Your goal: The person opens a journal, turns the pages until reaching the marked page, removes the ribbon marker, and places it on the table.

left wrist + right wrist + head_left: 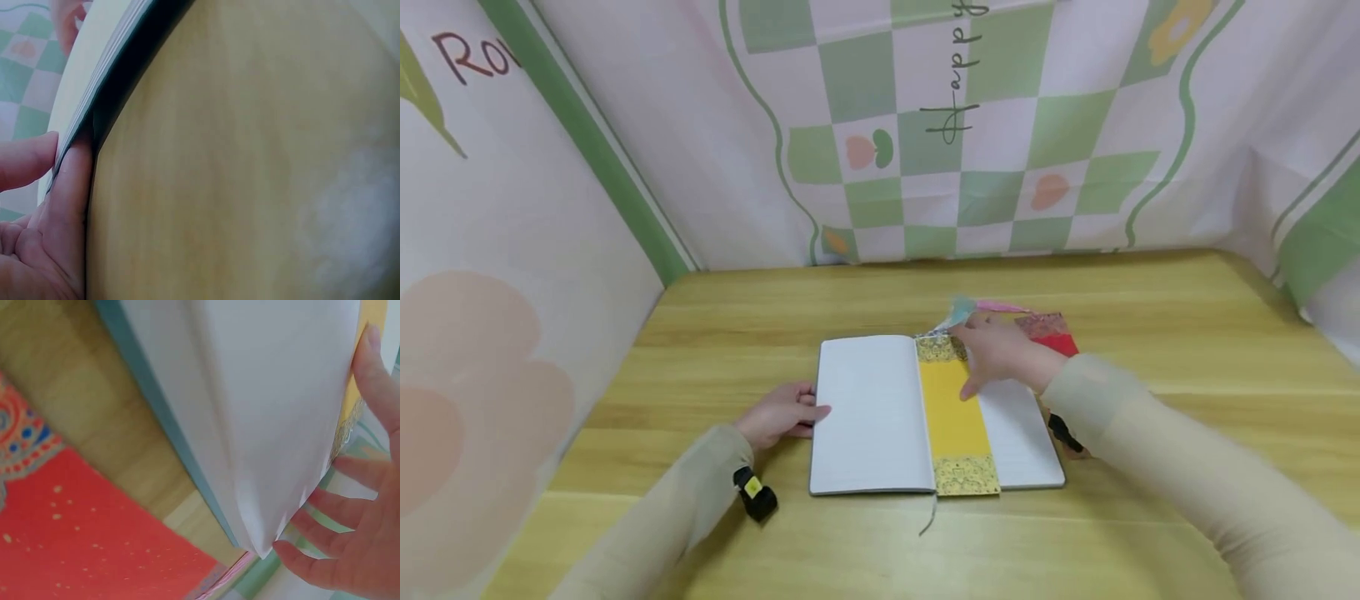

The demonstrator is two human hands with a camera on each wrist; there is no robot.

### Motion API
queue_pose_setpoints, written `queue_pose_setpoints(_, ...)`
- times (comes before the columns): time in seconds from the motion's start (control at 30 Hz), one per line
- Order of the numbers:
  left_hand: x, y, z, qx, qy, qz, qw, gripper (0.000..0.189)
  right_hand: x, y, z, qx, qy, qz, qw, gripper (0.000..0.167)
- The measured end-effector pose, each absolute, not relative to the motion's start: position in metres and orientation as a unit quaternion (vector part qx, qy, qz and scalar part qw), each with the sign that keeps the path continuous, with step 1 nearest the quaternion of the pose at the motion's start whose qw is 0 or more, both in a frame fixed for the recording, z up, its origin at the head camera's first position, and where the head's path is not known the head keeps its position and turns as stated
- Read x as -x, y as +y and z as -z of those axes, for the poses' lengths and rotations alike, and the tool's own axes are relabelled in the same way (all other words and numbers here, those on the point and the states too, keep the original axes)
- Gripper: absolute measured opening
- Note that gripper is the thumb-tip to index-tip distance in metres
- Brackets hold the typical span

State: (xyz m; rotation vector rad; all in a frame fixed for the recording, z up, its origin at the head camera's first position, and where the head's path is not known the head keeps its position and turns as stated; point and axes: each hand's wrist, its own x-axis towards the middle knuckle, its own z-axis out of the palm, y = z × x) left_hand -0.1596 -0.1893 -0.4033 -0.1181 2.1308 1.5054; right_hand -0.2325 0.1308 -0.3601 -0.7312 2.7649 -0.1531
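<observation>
An open notebook with white lined pages lies on the table. A yellow bookmark with patterned ends lies along its right page beside the spine. My left hand pinches the notebook's left edge, thumb on the page and a finger under the cover in the left wrist view. My right hand spans the top of the right page. In the right wrist view its thumb touches the yellow bookmark, while the other fingers lie nearly straight along the page's top edge. A pale blue tassel lies above the notebook.
A red bookmark with a patterned end lies right of the notebook, partly hidden by my right arm. A pink tassel stretches above it. A thin ribbon hangs from the notebook's spine. The wooden table meets a checkered curtain behind.
</observation>
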Motion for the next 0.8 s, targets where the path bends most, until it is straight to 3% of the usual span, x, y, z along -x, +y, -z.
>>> queue_pose_setpoints(0.47, 0.1593, -0.1866, 0.4027, 0.051, 0.792, -0.552, 0.256, 0.019, 0.2318, 0.1276, 0.3559, 0.227, 0.955, 0.050, 0.183, 0.111)
queue_pose_setpoints(0.8, 0.1589, -0.1884, 0.3989, 0.035, 0.790, -0.550, 0.269, 0.018, 0.2260, 0.1259, 0.3548, 0.236, 0.960, 0.049, 0.141, 0.106)
